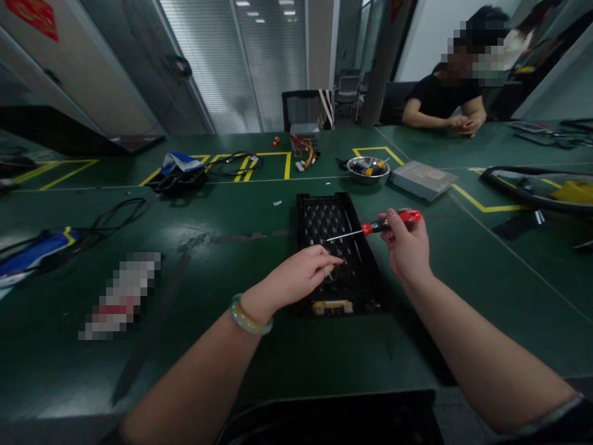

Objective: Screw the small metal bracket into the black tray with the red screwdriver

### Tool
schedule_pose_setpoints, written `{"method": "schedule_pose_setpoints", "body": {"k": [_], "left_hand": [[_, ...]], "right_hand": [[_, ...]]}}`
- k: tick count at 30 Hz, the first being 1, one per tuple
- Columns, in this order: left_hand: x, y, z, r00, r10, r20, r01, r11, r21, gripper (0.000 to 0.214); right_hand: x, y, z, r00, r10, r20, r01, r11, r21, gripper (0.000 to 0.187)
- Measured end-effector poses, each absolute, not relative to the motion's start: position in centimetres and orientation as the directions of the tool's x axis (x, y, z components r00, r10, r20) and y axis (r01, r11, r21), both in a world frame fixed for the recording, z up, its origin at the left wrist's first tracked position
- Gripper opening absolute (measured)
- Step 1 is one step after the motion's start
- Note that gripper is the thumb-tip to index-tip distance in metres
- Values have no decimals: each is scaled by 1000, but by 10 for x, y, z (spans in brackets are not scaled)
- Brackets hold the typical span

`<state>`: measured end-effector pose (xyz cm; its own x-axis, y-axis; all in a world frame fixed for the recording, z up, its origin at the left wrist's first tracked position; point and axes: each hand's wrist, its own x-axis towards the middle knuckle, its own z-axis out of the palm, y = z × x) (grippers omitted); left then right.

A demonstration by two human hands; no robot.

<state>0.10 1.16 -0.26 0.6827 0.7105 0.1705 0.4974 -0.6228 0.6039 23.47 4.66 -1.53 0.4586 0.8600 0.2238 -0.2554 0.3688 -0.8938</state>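
Note:
A black perforated metal case (324, 213) lies on the green table (222, 346) in front of me. My right hand (406, 247) is closed round a red-handled screwdriver (391, 221), held above the case's right edge with its shaft pointing left. My left hand (301, 275) hovers over the case's middle, fingers pinched together near the screwdriver's tip; what they hold, if anything, is too small to make out. A pale green bangle (249, 318) circles my left wrist.
A metal bowl (368, 168) with small parts, a grey drive (422, 179), a wired component (303, 148) and black cables (236, 164) lie farther back. Cables and a blue item (41, 247) sit at left. A person sits at the far right.

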Motion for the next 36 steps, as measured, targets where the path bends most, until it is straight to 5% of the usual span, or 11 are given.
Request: {"method": "schedule_pose_setpoints", "body": {"k": [13, 36], "left_hand": [[7, 7, 4, 818, 569, 89, 436, -713, 550, 23], [20, 4, -5, 841, 514, 168, 363, -767, 529, 18]], "right_hand": [[234, 44, -13, 438, 862, 256, -242, 387, -890, 40], [248, 49, -9, 470, 821, 325, -175, 448, -877, 36]]}}
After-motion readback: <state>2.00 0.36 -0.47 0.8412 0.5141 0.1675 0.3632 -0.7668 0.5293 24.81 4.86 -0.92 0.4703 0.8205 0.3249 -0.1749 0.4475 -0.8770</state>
